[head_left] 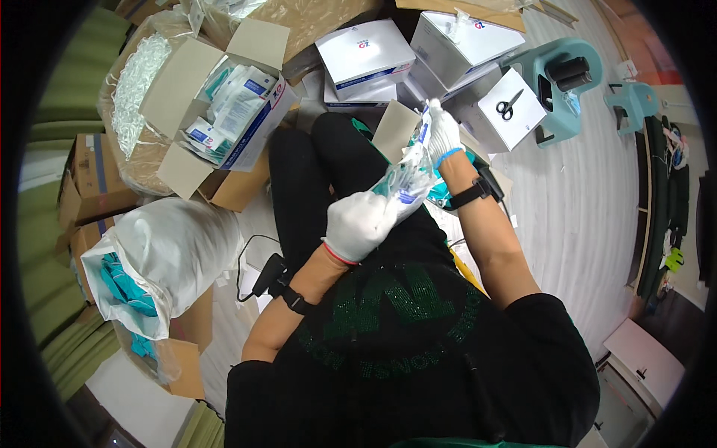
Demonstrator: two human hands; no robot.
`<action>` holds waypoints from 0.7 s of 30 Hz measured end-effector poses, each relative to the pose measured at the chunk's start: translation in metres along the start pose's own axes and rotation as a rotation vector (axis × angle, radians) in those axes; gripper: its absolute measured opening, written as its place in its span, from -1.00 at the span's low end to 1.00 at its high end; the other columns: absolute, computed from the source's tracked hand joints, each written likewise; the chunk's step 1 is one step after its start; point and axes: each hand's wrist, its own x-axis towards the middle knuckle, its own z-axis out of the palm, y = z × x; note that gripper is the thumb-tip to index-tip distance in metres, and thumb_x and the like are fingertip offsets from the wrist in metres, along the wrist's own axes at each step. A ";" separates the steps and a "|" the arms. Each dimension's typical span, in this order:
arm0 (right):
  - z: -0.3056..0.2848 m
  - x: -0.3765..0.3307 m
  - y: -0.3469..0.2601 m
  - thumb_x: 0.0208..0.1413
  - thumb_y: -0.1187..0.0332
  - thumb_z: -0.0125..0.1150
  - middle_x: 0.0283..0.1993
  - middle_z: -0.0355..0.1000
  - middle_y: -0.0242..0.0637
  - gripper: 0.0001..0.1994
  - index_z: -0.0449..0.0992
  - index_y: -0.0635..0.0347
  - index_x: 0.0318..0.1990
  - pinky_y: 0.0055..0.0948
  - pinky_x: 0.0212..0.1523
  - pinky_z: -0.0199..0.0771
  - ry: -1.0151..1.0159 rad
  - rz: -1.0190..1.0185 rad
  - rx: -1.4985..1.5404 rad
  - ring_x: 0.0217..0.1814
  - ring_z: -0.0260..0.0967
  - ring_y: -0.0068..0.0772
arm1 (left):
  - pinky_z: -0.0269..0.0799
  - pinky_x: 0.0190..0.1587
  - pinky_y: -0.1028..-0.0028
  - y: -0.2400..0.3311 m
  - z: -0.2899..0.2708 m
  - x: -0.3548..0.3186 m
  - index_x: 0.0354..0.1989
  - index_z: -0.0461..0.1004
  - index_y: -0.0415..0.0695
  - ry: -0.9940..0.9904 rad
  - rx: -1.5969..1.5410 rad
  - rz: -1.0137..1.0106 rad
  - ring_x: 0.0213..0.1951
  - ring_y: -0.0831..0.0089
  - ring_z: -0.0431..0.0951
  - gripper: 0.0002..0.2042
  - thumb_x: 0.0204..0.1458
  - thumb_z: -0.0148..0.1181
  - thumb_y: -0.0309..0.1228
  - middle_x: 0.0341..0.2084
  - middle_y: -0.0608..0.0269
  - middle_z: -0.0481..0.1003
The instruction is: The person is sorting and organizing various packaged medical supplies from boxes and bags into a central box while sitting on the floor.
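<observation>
Across the pale floor (575, 224), white boxes (364, 46) crowd in; left hand (360, 227) and right hand (445, 136) have fingers clamped on a clear packet (408, 181) above the lap (345, 153); one carton (261, 131) looks well filled, while the sack's teal pieces (128, 287) seemingly await packing.

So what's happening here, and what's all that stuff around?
Someone's white-gloved left hand and right hand are holding a clear plastic packet between them, the left at its lower end and the right at its upper end. Over to the left, an open white carton has more packets in it, and a white sack is open, showing teal pieces inside. On the right, black scissors rest on a white box.
</observation>
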 end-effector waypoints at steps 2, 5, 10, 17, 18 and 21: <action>0.014 -0.029 -0.024 0.21 0.17 0.11 -0.52 0.38 -0.39 -0.78 0.43 0.11 -0.33 -0.44 -0.52 0.43 -0.130 -0.121 0.004 -0.54 0.36 -0.45 | 0.32 -0.60 0.32 -0.004 -0.003 0.008 -0.49 0.48 -0.13 -0.005 -0.135 -0.208 -0.61 0.23 0.43 -0.96 -0.12 0.21 -0.49 -0.68 0.18 0.35; 0.027 -0.072 -0.040 0.22 0.16 0.11 -0.29 0.48 -0.35 -0.74 0.47 0.19 -0.19 -0.46 -0.24 0.52 -0.371 -0.239 -0.060 -0.24 0.47 -0.46 | 0.38 -0.52 0.27 -0.020 0.001 0.012 -0.50 0.48 -0.16 -0.064 -0.217 -0.378 -0.55 0.13 0.49 -0.87 0.02 0.15 -0.39 -0.63 0.09 0.43; 0.036 -0.115 -0.023 0.19 0.26 0.04 -0.15 0.50 -0.20 -0.72 0.49 0.24 -0.08 -0.44 -0.11 0.45 -0.675 -0.561 -0.609 -0.09 0.47 -0.37 | 0.42 -0.48 0.22 -0.029 0.011 0.022 -0.53 0.44 -0.08 -0.099 -0.175 -0.472 -0.50 0.12 0.52 -0.85 -0.04 0.15 -0.29 -0.60 0.13 0.45; 0.041 -0.100 -0.007 0.21 0.32 0.01 -0.45 0.43 -0.19 -0.78 0.46 0.25 -0.40 -0.36 -0.35 0.40 -0.303 -0.546 -0.971 -0.47 0.38 -0.24 | 0.46 -0.42 0.22 -0.035 0.013 0.018 -0.34 0.54 -0.14 -0.127 -0.245 -0.481 -0.43 0.07 0.55 -0.84 0.03 0.09 -0.35 -0.51 0.02 0.51; 0.040 -0.093 -0.004 0.25 0.30 -0.03 -0.53 0.36 -0.33 -0.76 0.44 0.22 -0.42 -0.40 -0.50 0.36 -0.260 -0.409 -0.902 -0.57 0.28 -0.40 | 0.46 -0.42 0.22 -0.033 0.012 0.018 -0.34 0.54 -0.14 -0.129 -0.243 -0.481 -0.43 0.07 0.55 -0.84 0.03 0.09 -0.35 -0.51 0.02 0.51; 0.038 -0.072 -0.004 0.18 0.54 -0.18 -0.50 0.28 -0.45 -0.85 0.38 0.19 -0.26 -0.57 -0.52 0.34 -0.030 0.086 -0.230 -0.55 0.24 -0.57 | 0.44 -0.47 0.24 -0.017 0.006 0.014 -0.39 0.53 -0.17 -0.082 -0.263 -0.377 -0.51 0.10 0.52 -0.90 -0.04 0.14 -0.44 -0.57 0.06 0.48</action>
